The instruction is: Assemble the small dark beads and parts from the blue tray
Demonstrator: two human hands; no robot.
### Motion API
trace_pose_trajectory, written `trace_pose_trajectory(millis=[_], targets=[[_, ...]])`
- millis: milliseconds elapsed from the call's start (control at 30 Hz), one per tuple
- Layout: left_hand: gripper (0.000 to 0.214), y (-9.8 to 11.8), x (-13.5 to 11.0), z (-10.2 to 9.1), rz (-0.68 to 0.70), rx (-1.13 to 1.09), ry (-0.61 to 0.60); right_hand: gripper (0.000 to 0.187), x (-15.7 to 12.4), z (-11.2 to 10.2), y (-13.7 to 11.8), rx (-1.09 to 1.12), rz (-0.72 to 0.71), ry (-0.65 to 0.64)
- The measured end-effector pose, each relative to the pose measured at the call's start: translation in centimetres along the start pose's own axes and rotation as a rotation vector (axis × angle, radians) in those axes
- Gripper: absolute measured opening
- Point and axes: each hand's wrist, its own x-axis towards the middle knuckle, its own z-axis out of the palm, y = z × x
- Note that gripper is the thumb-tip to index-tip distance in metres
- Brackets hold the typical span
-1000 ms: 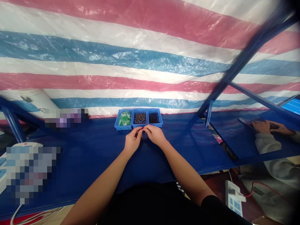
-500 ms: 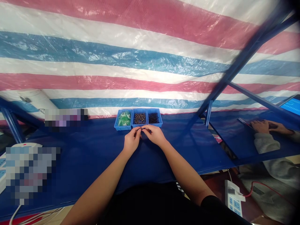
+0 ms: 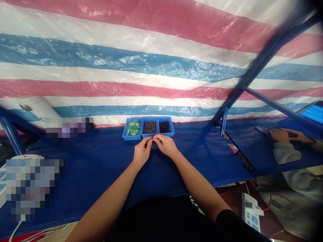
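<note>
My left hand and my right hand meet fingertip to fingertip over the blue table. Both are closed in a pinch. Whatever lies between the fingertips is too small and covered to make out. Just beyond them stand three blue bins side by side. The left bin holds green and clear small packets. In the middle bin are many small brass-and-dark metal pieces. Small black pieces that look like screws fill the right bin.
A striped plastic sheet hangs behind the table. Blue metal frame bars rise at the right. At left is a power strip beside a blurred item. Another person's hands rest on the adjoining table; a second power strip sits below.
My fingertips have shifted slightly against each other, and the small dark thing glimpsed between them earlier is now covered. The bins have not moved.
</note>
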Motion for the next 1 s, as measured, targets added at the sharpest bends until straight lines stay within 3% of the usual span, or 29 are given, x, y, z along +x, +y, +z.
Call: trace_pose_trajectory(millis=[267, 1000], targets=[[0.031, -0.14, 0.08, -0.05, -0.002, 0.016, 0.023, 0.022, -0.03, 0.77, 0.82, -0.003, -0.036, 0.064], [0.032, -0.34, 0.0, 0.11, -0.013, -0.014, 0.055, 0.022, 0.06, 0.88, 1.06, 0.011, -0.04, 0.083]])
